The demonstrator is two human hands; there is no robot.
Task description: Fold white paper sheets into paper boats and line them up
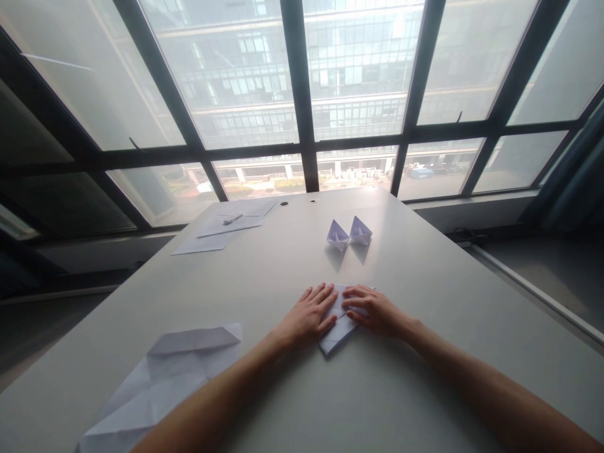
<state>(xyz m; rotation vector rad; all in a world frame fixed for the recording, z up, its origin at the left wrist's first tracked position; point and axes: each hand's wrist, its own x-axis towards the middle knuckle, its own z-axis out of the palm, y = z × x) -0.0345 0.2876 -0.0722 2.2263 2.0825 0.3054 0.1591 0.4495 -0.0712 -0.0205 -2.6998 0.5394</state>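
Observation:
A folded sheet of white paper [337,340] lies on the table beneath both hands. My left hand [311,314] rests flat on its left side, fingers stretched out and slightly apart. On its right side lies my right hand [370,308], fingers a little bent and spread across the paper, the thumb toward the middle. Neither hand grips the paper; both touch it from above, and parts of it are hidden under them. Beyond the hands stand two folded paper boats [338,236], side by side, their corners touching or nearly so.
On the white table [264,277], a creased, partly unfolded sheet [174,371] lies at the front left, partly behind my left forearm. Several flat sheets [207,241] sit at the far left with a small white object [233,219] on top. Large windows [255,75] rise behind the table.

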